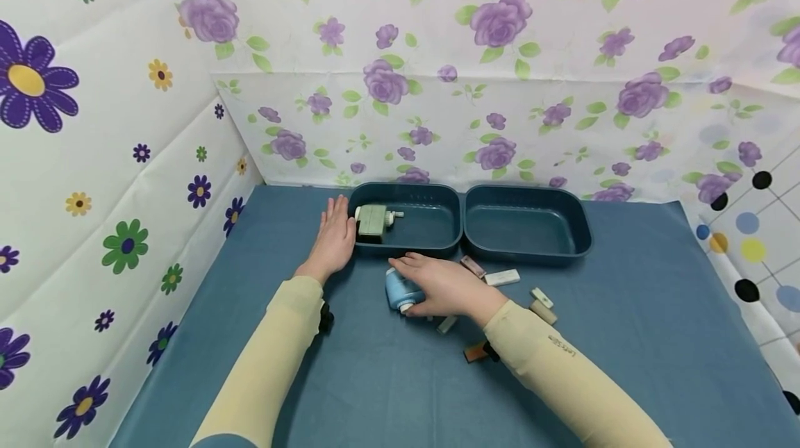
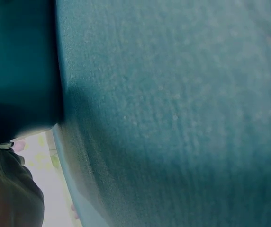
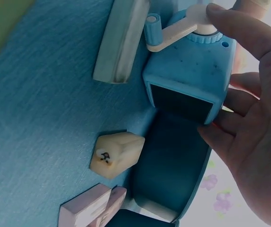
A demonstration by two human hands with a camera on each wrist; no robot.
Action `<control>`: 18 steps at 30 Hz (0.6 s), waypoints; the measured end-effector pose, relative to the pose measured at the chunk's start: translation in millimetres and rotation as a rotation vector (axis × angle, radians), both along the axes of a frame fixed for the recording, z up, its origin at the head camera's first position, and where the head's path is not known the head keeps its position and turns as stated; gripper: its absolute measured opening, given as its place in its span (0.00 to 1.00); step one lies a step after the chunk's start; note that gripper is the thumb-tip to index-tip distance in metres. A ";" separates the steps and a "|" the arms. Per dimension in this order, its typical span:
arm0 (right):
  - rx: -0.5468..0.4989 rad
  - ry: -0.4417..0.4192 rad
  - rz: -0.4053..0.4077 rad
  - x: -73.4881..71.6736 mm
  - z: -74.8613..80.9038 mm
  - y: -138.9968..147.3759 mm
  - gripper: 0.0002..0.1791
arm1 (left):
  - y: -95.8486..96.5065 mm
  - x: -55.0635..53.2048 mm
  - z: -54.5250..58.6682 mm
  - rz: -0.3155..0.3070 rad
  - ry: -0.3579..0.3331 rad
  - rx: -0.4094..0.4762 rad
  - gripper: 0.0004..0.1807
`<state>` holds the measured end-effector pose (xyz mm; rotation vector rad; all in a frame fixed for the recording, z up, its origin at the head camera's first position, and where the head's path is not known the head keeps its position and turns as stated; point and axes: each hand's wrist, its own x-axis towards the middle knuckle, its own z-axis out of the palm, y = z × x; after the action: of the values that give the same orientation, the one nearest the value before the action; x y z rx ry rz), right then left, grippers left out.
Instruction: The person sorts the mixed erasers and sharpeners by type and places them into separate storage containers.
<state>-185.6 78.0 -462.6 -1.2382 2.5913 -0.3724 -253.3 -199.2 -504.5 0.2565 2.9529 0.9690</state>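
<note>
My right hand (image 1: 446,286) grips a light blue crank pencil sharpener (image 1: 400,289) in front of the left tray. In the right wrist view, the thumb presses the white hub of the sharpener (image 3: 187,73), and the fingers lie along its far side. My left hand (image 1: 334,236), fingers straight, touches the outer left side of the dark teal left tray (image 1: 409,246). Inside that tray, at its left end, lies a green crank pencil sharpener (image 1: 373,220). The left wrist view shows mostly cloth, with the tray wall (image 2: 22,66) and part of the hand (image 2: 14,194).
A second dark teal tray (image 1: 528,255) stands right beside the first. Several erasers lie around my right hand and forearm, among them a white one (image 1: 503,277), a pink one (image 1: 473,267) and an orange one (image 1: 476,352). Flowered sheets (image 1: 437,121) rise behind the blue cloth.
</note>
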 end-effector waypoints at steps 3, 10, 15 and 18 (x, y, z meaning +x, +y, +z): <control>0.011 -0.007 -0.012 0.4 1.6 -1.4 0.52 | -0.3 -0.8 -0.5 -0.004 0.001 -0.005 0.34; 0.055 -0.027 -0.033 -1.5 4.9 -5.8 0.53 | -1.4 -0.8 1.5 -0.006 -0.014 0.013 0.34; 0.070 -0.040 -0.052 -2.1 4.8 -7.8 0.54 | -1.8 -1.0 0.3 -0.007 -0.018 0.013 0.34; 0.076 -0.036 -0.062 -3.3 4.2 -9.5 0.54 | -1.2 -0.1 1.1 -0.002 -0.020 0.011 0.34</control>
<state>-189.0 68.5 -458.4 -1.1181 2.5923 -0.3020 -253.4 -200.4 -503.3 0.2491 2.9299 0.9816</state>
